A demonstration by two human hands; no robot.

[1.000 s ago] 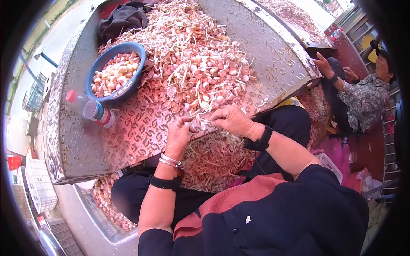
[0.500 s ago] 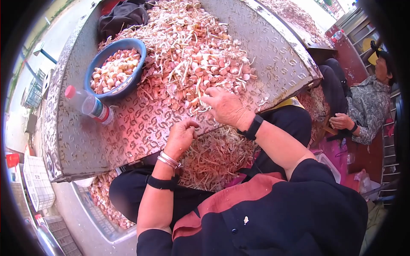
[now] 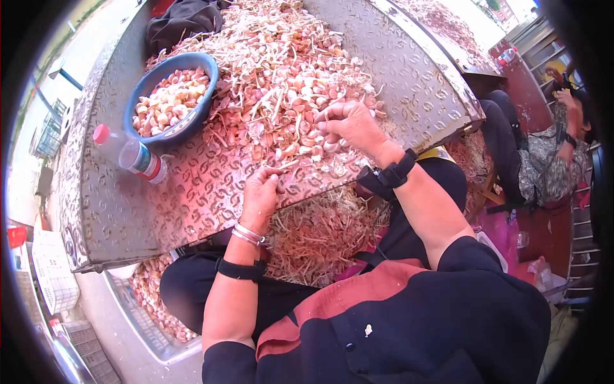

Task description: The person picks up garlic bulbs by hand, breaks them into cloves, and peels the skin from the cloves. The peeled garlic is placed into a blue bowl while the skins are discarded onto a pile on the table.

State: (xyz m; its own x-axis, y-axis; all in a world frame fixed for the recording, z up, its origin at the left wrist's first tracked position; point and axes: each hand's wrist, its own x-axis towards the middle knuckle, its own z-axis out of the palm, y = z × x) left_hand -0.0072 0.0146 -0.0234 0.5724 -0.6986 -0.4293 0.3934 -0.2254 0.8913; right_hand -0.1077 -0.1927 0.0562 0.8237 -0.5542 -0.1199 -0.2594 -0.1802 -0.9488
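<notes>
A heap of pinkish garlic cloves (image 3: 300, 96) mixed with dry stalks and skins covers the metal tray (image 3: 204, 192). At the heap's right front edge is my right hand (image 3: 355, 128), palm down, its fingers bent together over the cloves. Whatever those fingertips hold is hidden. My left hand (image 3: 260, 197) is closed in a pinch above the tray's front edge. A pale bit shows by its fingertips, too small to name. Left of the heap sits a blue bowl (image 3: 211, 105) of garlic cloves (image 3: 171, 105).
A plastic bottle (image 3: 137, 160) with a pink cap lies beside the bowl. Dark cloth (image 3: 182, 29) rests at the back. Stalks and skins (image 3: 323, 240) pile below the tray's edge. A crate of garlic (image 3: 157, 301) is at lower left. Another person (image 3: 550, 157) sits at right.
My right hand has moved right and away from me across the heap's edge. My left hand has shifted slightly left and toward the tray. The other person's hand has risen toward the head.
</notes>
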